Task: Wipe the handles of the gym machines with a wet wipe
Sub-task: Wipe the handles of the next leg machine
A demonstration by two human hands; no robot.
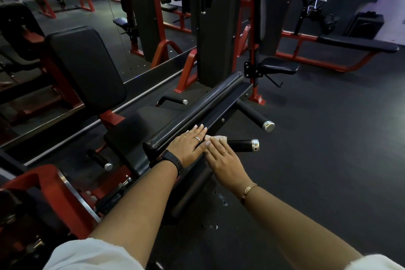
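A seated gym machine stands in front of me with a long black padded bar (197, 112) across it. My left hand (190, 144) rests flat on the near end of that bar, fingers straight. My right hand (221, 160) wraps a white wet wipe (217, 138) around the inner end of a black handle (243, 145) with a chrome cap. The wipe shows just past my fingers. A second black handle (255, 115) with a chrome cap sticks out farther along the frame. Two more handles (173, 99) (99, 159) lie on the seat's other side.
The machine's black backrest (87, 68) and seat (135, 129) are to the left, on a red frame (54, 190). A weight stack column (215, 22) rises behind. Another bench (357, 44) stands at the far right. Dark rubber floor (317, 138) spreads to the right.
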